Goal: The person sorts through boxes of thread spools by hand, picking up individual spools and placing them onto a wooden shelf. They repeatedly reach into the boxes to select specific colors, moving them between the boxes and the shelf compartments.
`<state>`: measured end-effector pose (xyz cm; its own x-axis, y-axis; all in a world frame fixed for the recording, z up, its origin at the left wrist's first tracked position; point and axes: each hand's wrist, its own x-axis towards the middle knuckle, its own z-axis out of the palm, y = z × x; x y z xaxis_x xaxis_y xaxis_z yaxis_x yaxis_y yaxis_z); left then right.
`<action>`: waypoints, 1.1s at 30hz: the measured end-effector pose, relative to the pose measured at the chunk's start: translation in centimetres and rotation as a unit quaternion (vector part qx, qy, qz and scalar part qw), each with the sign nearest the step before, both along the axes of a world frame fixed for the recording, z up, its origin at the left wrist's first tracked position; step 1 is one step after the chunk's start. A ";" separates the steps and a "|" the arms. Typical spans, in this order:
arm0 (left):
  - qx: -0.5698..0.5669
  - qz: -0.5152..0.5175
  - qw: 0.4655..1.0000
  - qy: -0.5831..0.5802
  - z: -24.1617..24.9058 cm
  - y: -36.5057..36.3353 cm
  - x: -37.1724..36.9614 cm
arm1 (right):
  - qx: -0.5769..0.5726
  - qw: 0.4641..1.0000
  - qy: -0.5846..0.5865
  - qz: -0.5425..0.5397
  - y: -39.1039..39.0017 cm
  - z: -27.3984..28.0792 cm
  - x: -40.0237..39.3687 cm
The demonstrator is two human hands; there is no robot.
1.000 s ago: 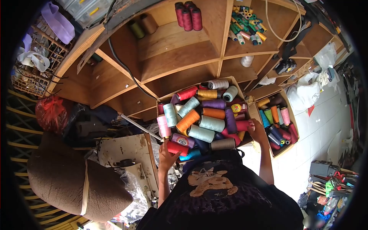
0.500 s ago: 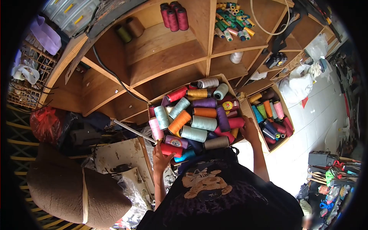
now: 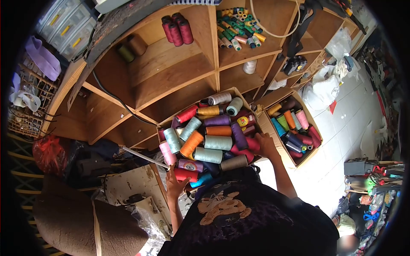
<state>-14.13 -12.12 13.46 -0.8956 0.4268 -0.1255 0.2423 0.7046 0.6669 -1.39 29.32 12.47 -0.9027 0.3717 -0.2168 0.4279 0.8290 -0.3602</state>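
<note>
A cardboard box full of large thread cones stands in front of my body. My left hand grips its near left corner, with the thumb beside a red thread cone. Across the box, my right hand is curled over the right side, close to a crimson thread cone; some of its fingers are hidden. Between the hands lie pale mint cones, an orange cone and a purple cone, tumbled on their sides.
Wooden shelves rise behind the box, with maroon cones and small spools. To the right, a second box of cones stands on white floor tiles. A brown padded seat is at my left.
The view has shifted, so the shelves sit further left and a spiral notebook edge shows at the top. Both hands stay at the same places on the box.
</note>
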 end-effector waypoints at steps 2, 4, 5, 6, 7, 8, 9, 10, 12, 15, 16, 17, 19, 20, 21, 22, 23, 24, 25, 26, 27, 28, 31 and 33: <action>-0.011 -0.005 1.000 0.006 -0.1 -0.1 0.0 | -0.023 0.999 -0.041 0.016 0.4 -0.6 0.5; -0.011 -0.023 1.000 0.016 -0.7 -0.5 -0.2 | -0.030 0.999 -0.023 0.020 0.4 -1.8 0.7; -0.010 -0.028 0.999 0.011 -1.1 -0.8 -0.3 | -0.030 0.999 -0.017 0.012 0.5 -2.0 1.3; 0.000 -0.029 1.000 -0.006 -0.8 -0.7 -0.4 | -0.034 0.999 -0.007 0.021 0.4 -1.4 1.4; -0.003 -0.032 0.999 -0.006 -1.2 -0.9 -0.4 | -0.061 0.998 0.025 0.004 0.2 -0.8 1.7; -0.006 -0.032 0.999 -0.005 -1.5 -1.1 -0.5 | -0.088 0.994 0.059 -0.010 0.2 0.0 2.0; -0.007 -0.032 0.999 -0.012 -1.4 -1.0 -0.5 | -0.100 0.990 0.090 -0.032 0.5 0.3 2.2; -0.010 -0.029 0.999 -0.017 -1.3 -1.0 -0.5 | -0.112 0.985 0.122 -0.052 0.9 0.6 2.2; -0.023 -0.031 0.999 -0.023 -1.1 -1.0 -0.5 | -0.123 0.967 0.194 -0.110 2.7 0.6 3.0; -0.034 -0.047 0.998 -0.019 -0.9 -0.9 -0.8 | -0.105 0.924 0.283 -0.236 6.0 -0.4 5.1; -0.034 -0.050 0.998 -0.025 -0.8 -0.9 -1.0 | -0.090 0.909 0.294 -0.282 7.4 -0.5 5.9; -0.033 -0.052 0.998 -0.030 -0.8 -0.9 -1.1 | -0.025 0.885 0.373 -0.276 9.1 -1.4 6.8; -0.023 -0.067 0.997 -0.031 -1.4 -1.3 -1.7 | 0.127 0.883 0.315 -0.323 12.0 -0.9 9.2; -0.030 -0.068 0.996 -0.040 -1.4 -1.1 -1.8 | 0.143 0.874 0.307 -0.349 13.4 -1.2 10.7; -0.037 -0.069 0.996 -0.049 -1.2 -0.9 -1.9 | 0.158 0.864 0.298 -0.374 15.0 -2.3 12.2; -0.045 -0.068 0.995 -0.056 -0.8 -0.8 -2.0 | 0.173 0.853 0.290 -0.398 16.5 -3.8 13.8; -0.052 -0.067 0.994 -0.064 -0.4 -0.6 -2.1 | 0.142 0.847 0.265 -0.438 18.2 -5.9 15.6; -0.059 -0.064 0.994 -0.071 0.0 -0.5 -2.1 | 0.111 0.838 0.239 -0.477 19.8 -8.7 17.5; -0.066 -0.061 0.993 -0.079 0.2 -0.5 -2.1 | 0.080 0.827 0.212 -0.514 21.0 -10.8 18.7; -0.073 -0.057 0.992 -0.085 0.4 -0.4 -2.1 | 0.069 0.813 0.212 -0.538 21.4 -12.0 19.1; -0.079 -0.054 0.992 -0.086 0.4 -0.3 -2.1 | 0.058 0.798 0.212 -0.562 21.5 -13.3 19.4; -0.086 -0.050 0.991 -0.087 0.3 -0.3 -2.1 | 0.045 0.783 0.210 -0.584 21.4 -14.5 19.7; -0.093 -0.065 0.993 -0.031 -1.8 -1.4 -1.9 | 0.005 0.760 0.184 -0.623 23.7 -20.4 21.6; -0.102 -0.080 0.991 -0.032 -1.6 -1.6 -2.0 | -0.113 0.728 0.224 -0.638 25.3 -23.5 23.2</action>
